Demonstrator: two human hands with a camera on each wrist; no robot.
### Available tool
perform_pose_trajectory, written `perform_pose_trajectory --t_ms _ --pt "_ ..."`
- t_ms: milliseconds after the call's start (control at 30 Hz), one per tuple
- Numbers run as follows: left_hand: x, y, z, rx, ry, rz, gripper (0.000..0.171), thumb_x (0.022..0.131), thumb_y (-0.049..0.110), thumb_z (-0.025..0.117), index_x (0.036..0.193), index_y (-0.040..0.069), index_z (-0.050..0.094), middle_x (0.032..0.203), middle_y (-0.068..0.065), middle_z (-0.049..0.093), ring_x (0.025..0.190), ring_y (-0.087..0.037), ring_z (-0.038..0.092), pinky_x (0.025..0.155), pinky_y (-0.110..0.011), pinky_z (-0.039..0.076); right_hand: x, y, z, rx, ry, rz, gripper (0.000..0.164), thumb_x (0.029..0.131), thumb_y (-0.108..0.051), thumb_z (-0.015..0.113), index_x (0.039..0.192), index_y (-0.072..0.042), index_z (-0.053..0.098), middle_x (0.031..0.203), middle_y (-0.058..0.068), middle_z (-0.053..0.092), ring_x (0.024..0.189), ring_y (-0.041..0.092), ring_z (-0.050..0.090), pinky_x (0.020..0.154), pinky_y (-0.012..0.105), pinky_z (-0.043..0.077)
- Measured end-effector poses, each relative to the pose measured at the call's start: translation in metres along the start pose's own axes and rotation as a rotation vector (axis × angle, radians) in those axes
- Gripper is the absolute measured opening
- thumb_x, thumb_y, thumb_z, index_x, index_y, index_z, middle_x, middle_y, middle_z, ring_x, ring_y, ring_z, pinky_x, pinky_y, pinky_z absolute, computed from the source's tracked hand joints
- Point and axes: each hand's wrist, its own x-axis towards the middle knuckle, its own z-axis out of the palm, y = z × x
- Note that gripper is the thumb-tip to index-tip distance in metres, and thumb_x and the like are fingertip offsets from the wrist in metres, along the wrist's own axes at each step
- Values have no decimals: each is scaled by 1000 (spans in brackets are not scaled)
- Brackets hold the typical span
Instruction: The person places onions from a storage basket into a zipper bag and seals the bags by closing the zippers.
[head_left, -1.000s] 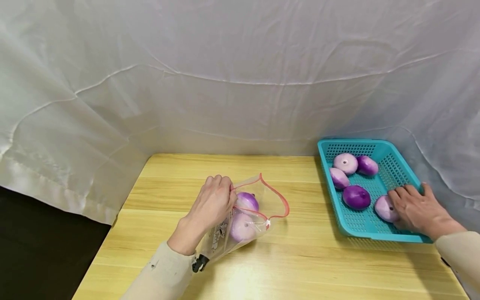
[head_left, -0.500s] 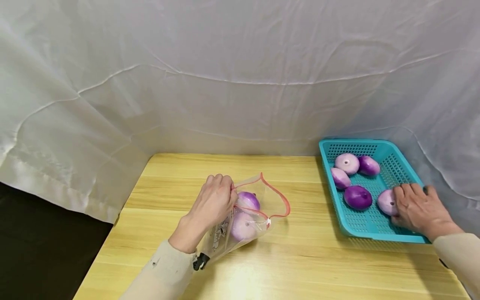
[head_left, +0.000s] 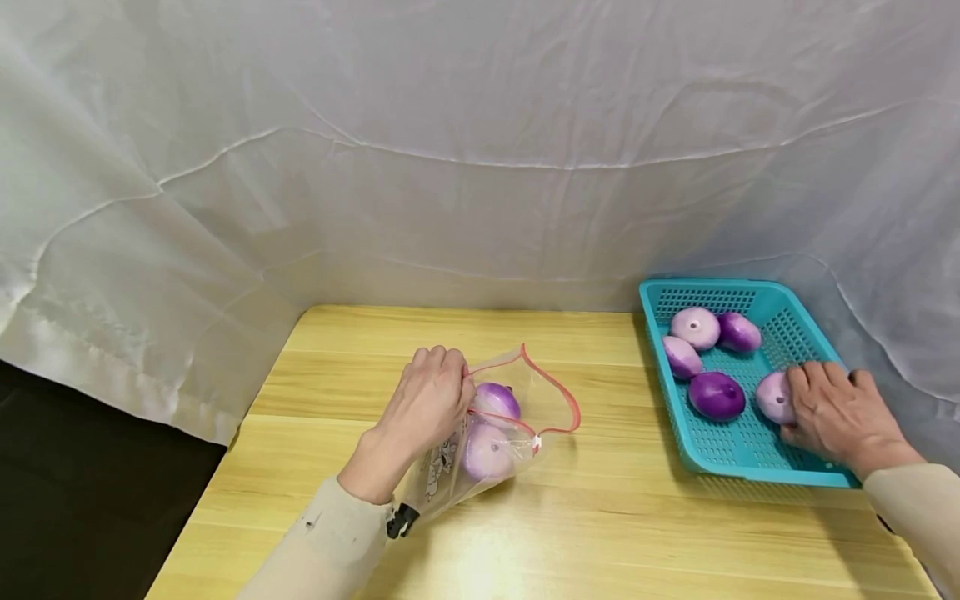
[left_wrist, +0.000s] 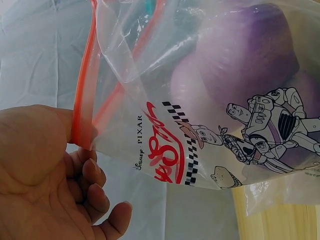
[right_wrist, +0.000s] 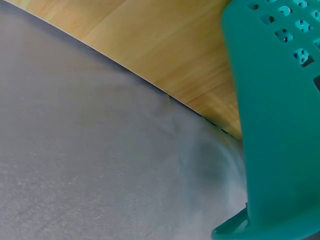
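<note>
My left hand [head_left: 427,396] pinches the red zip edge of a clear plastic zip bag [head_left: 442,475], whose mouth gapes toward the right. Inside the bag, two purple-and-white onions show, a darker one [head_left: 497,403] behind a paler one [head_left: 487,454]. The left wrist view has the thumb side of the left hand [left_wrist: 45,170] at the bag's red strip, the other fingers curled loosely below. In the teal basket [head_left: 738,472], my right hand [head_left: 843,414] grips a pale onion [head_left: 773,398] from its right side. Its fingertips are partly hidden.
Several other onions, among them a dark purple one [head_left: 717,396], lie in the basket's left half. The basket's wall [right_wrist: 280,125] fills the right of the right wrist view. A grey-white curtain [head_left: 480,167] hangs behind the wooden table [head_left: 600,533].
Over the last second my right hand has settled round the pale onion, which has shifted slightly toward the back of the basket. The left hand and bag stay almost still.
</note>
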Motion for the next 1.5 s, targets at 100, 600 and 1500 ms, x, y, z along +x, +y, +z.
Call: perform_pose_trajectory --t_ms 100,600,1500 --pt "0 0 0 3 3 7 15 101 13 56 86 9 57 78 -2 49 75 -24 45 64 -34 39 0 -1 -1 -6 -1 11 90 63 -46 93 114 9 43 98 29 50 90 46 48 71 59 37" --pt "0 -4 6 148 173 123 18 97 11 63 81 8 54 74 -1 42 70 -23 40 61 -30 30 9 -7 -18 -17 39 62 87 63 -50 93 107 7 45 87 23 47 81 42 48 67 54 39" --pt "0 -10 3 158 203 111 20 94 8 65 78 8 52 72 -1 40 68 -22 38 62 -30 26 48 -36 -89 84 303 -8 113 84 -92 2 112 8 48 94 27 50 83 45 45 65 52 32"
